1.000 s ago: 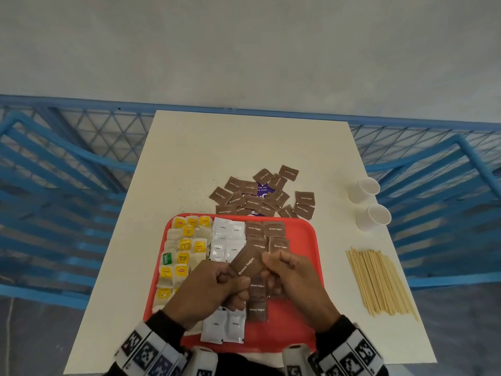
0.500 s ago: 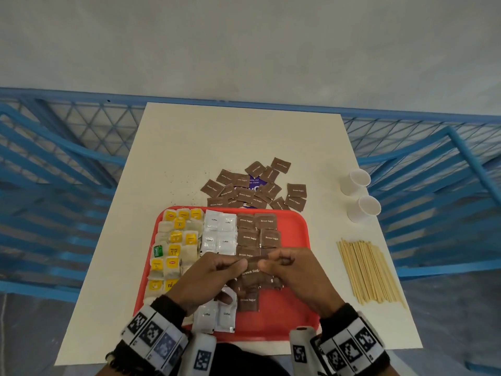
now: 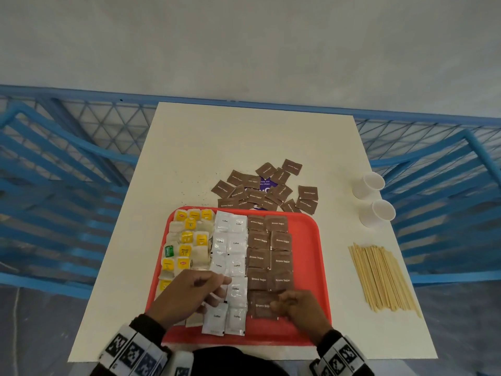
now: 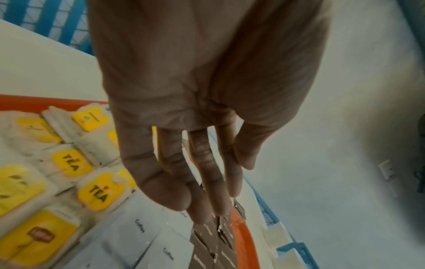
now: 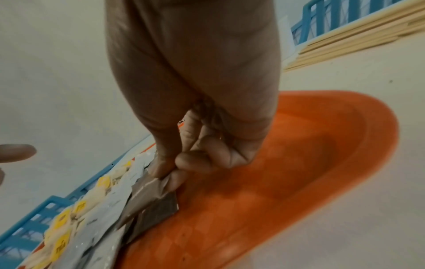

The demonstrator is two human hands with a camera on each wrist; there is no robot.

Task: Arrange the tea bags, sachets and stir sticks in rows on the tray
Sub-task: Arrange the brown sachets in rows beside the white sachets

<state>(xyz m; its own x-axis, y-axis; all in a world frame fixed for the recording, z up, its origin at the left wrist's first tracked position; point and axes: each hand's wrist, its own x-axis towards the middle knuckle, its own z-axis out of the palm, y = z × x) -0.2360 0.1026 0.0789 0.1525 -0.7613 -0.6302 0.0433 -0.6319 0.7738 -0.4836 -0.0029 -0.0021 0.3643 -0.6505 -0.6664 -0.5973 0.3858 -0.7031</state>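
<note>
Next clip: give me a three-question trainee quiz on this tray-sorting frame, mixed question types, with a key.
1. True or false: the stir sticks already lie on the tray.
2. Which hand pinches a brown sugar sachet?
A. left hand
B. right hand
C. neither
3. Fill in: the white coffee sachets sit between the tea bags and the ____ sachets.

Key: 1 false, they lie on the table right of the tray; 2 B; 3 brown sugar.

glossy plastic tray (image 3: 320, 256), wooden stir sticks (image 3: 379, 278)
</note>
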